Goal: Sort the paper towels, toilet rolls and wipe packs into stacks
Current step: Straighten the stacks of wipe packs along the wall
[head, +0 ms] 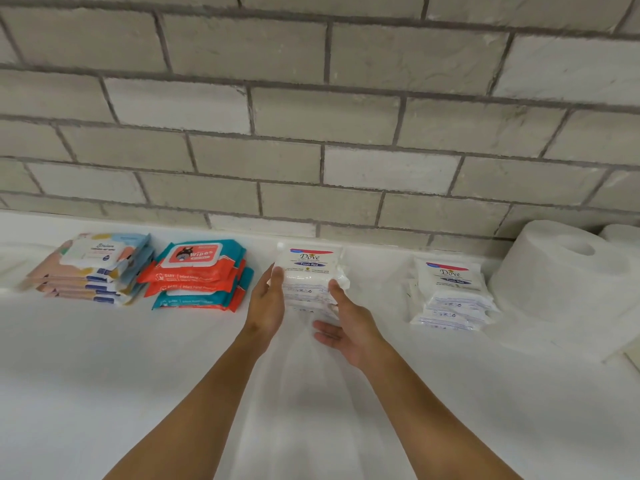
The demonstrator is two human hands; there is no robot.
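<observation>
The white wipe pack stack [310, 268] is sitting mid-table [138, 375], near the brick wall [311, 133]. The left hand [268, 299] is pressing straight fingers [277, 277] against its left side. The right hand [346, 329] is touching its right edge, fingers [325, 329] spread loosely.

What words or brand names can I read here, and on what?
"Dove", "Fresh Red": top middle wipe pack.
"Dove": top right wipe pack.
"Wipes": teal-and-red wipe pack.
Pastel wipe pack name and all fine print: too blurred.
</observation>
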